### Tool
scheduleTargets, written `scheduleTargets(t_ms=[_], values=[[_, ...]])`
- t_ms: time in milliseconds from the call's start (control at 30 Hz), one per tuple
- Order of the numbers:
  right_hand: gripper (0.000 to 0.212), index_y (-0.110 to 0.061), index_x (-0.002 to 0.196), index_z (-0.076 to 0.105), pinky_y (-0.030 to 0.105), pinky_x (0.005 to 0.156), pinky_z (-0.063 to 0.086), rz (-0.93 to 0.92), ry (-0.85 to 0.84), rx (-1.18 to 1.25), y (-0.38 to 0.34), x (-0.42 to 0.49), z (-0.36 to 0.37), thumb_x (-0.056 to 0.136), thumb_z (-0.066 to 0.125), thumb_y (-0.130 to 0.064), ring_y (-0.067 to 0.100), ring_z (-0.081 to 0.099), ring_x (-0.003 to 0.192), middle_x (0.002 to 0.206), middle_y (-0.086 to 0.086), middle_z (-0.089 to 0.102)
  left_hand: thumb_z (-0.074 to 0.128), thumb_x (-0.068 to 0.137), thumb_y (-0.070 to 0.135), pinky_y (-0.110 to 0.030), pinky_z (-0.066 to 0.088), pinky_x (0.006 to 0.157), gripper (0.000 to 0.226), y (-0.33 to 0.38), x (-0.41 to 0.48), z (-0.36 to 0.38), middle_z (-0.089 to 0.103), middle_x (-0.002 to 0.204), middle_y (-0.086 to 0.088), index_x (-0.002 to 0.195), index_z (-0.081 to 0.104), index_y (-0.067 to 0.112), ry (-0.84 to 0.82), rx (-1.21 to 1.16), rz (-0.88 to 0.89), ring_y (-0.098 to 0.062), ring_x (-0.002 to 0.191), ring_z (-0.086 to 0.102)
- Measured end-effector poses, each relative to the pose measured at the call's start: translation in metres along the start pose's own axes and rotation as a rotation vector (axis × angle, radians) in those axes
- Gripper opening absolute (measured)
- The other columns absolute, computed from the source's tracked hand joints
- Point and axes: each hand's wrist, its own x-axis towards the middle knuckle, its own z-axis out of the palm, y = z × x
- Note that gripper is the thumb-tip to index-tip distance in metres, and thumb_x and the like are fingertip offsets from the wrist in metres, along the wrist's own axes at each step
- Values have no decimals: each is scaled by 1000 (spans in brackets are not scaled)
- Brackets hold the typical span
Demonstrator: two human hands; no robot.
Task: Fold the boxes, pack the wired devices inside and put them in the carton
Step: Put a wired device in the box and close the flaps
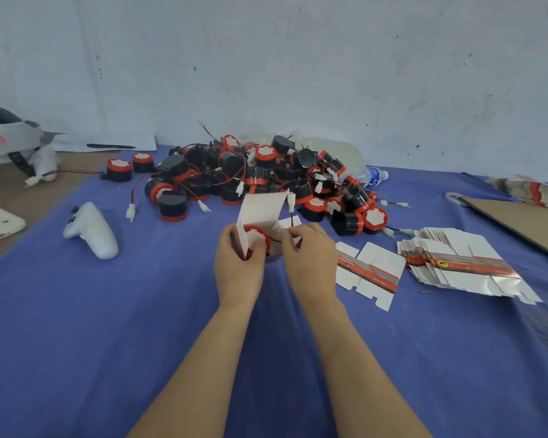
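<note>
Head view: one box (260, 210) is folded and held above the counter (124, 327). Left grip (239, 263) curls round the box body. Right grip (310, 254) pinches the wire, with the white connector (291, 200) poking up beyond it. The wired device (256, 239) sits in the box mouth, red-rimmed face toward the wearer, axis running into the box. The lid flap stands upright. Wire tuck and closing remain. The device pile (266, 172) beyond both grips and the flat-box stack (456, 263) right of them look barely dented. No finished box seen.
</note>
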Motion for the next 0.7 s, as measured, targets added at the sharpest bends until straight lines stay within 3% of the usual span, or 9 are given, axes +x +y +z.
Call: scheduleTargets(t_ms=[67,133,200,333,400,500,633,700], values=[[17,-9,107,63,24,64,42,58,-23,37,1,2,-1,97,50,-13,15,55,75,85,0,60,61,91,26,-7,38,60,27,0,0,0,51,92,25,107,44,39,-3,-3,2,5,82,52],[35,-11,131,47,18,57,40,145,-29,107,3,5,-4,96,50,-6,7,53,68,74,-7,57,61,91,25,-6,39,58,29,1,-1,1,50,94,23,109,43,39,-8,8,4,3,82,51],[47,-12,140,40,11,57,39,221,-38,187,5,7,-5,95,50,-4,3,54,68,72,-12,55,61,90,25,-6,38,57,30,1,-1,1,50,98,21,110,43,39,-7,18,7,2,83,51],[30,-15,117,62,20,70,47,261,-12,283,8,9,-7,94,49,-2,19,64,85,100,1,64,63,89,27,-9,38,60,27,0,1,0,54,101,17,109,46,36,-12,22,1,-2,86,52],[23,-16,100,64,9,69,43,205,41,264,10,8,-6,92,51,2,10,58,84,104,2,59,63,89,28,-10,39,61,26,-1,1,-1,55,96,19,108,48,35,-30,15,-18,-3,85,53],[22,-12,91,68,1,63,39,136,100,213,9,6,-6,91,52,3,0,49,78,102,-2,47,63,88,30,-9,39,59,26,0,-1,0,53,91,24,108,49,37,-87,48,-15,0,84,54],[25,-14,101,73,11,69,43,161,8,181,8,8,-8,93,50,-7,7,58,82,93,-8,60,63,89,31,-8,41,55,25,0,-3,1,50,88,26,107,48,38,-133,108,18,6,79,51],[22,-19,96,74,12,64,45,186,-59,214,6,8,-11,93,52,-18,2,59,74,78,-22,62,62,89,32,-9,40,54,25,1,-2,1,49,87,26,108,47,38,-138,133,18,6,78,49]])
